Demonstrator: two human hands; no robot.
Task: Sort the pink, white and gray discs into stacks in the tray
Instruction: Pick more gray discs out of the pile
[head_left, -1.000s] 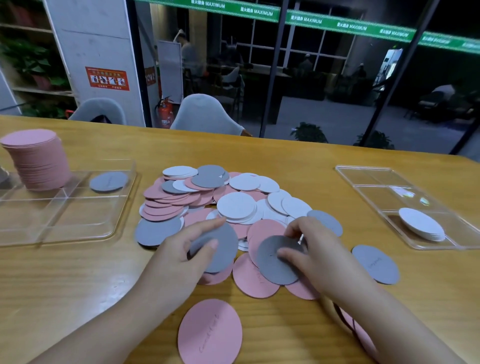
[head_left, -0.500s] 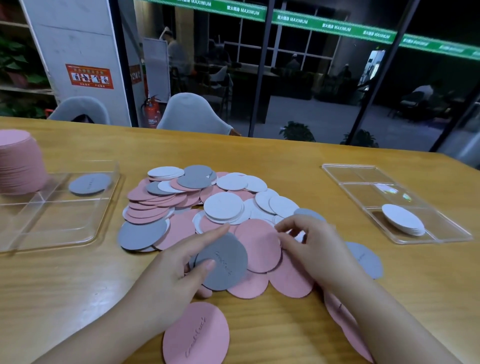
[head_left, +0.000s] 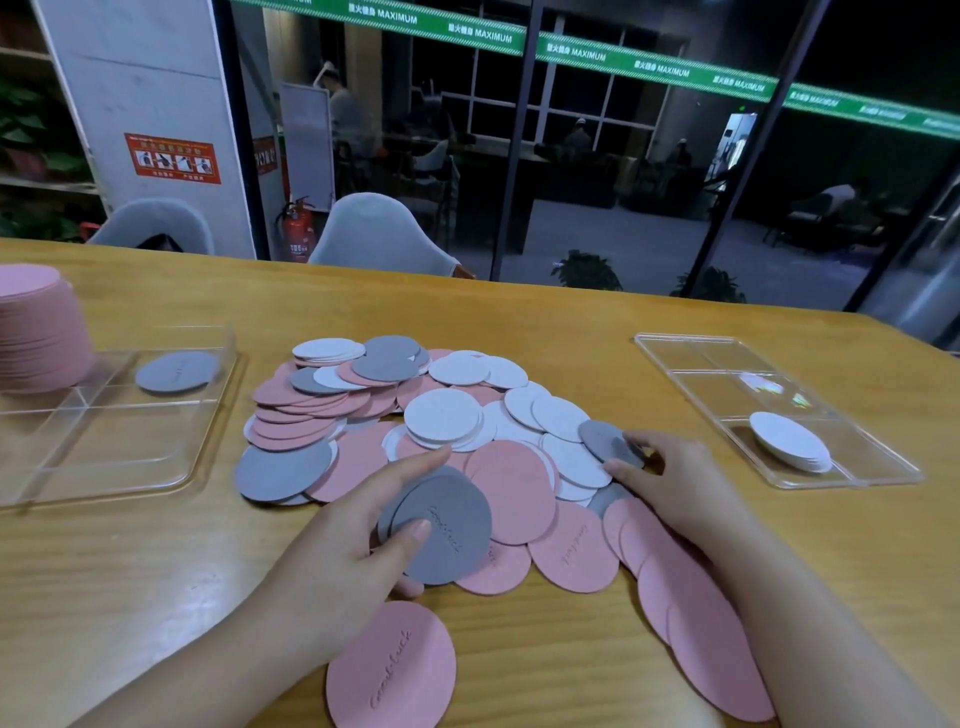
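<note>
A loose pile of pink, white and gray discs covers the middle of the wooden table. My left hand holds a small stack of gray discs at the pile's near edge, thumb on top. My right hand pinches another gray disc at the pile's right side, lifting its edge. A clear tray on the left holds a tall pink stack and one gray disc. A second clear tray on the right holds a short white stack.
A single pink disc lies near the front edge between my arms, and more pink discs trail under my right forearm. Two gray chairs stand behind the table's far edge, in front of a glass wall.
My right hand has left the gray disc with my left hand's stack, moved right and taken hold of another gray disc. My left hand keeps its stack. The view has drifted slightly.
</note>
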